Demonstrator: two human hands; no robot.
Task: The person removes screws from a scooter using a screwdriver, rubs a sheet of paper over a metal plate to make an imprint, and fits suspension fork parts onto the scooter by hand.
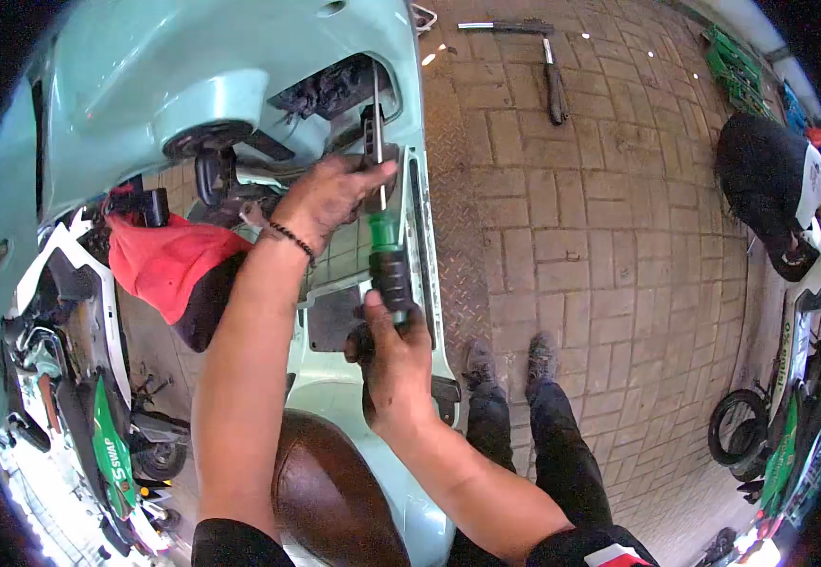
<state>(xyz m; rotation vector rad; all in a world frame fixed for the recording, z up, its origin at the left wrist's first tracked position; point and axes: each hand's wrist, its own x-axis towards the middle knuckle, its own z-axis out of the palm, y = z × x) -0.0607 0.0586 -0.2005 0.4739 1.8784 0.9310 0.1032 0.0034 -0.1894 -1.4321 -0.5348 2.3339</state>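
Observation:
A long screwdriver [387,269] with a green and black handle stands almost upright in the view, its metal shaft reaching into the opening of a mint-green scooter body [335,38]. My right hand [398,369] is closed round the lower end of the handle. Higher up, my left hand [330,197] has its fingers closed at the shaft, with one finger crossing it. Beside the shaft is a black slotted part [371,121] at the opening's edge; the shaft's tip is hard to make out against it. Dark smudges mark both hands.
A brown seat [335,491] lies below my arms. A red and black cloth item [183,269] hangs at the left. On the brick floor [609,246] lies a T-shaped tool [550,71]. Other motorbikes stand left and right, with a green crate [736,71] farther back.

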